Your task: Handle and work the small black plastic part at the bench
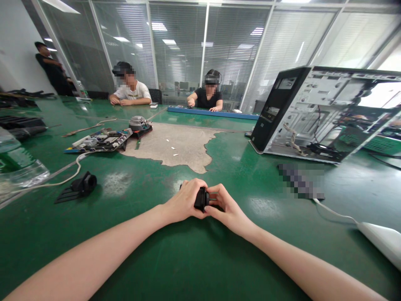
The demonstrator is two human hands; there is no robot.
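Observation:
Both my hands meet over the green table (194,259) near its front. My left hand (184,200) is closed around a small black part (201,199), fingers curled over its top. My right hand (224,205) pinches the same black part from the right side. The part rests on or just above the table; most of it is hidden by my fingers.
An open computer case (316,113) lies on its side at the right. A circuit board (102,141) and a round fan part (139,124) lie at the left, with a black bracket (79,187) and white cable (67,173). Two seated people and one standing are at the far end.

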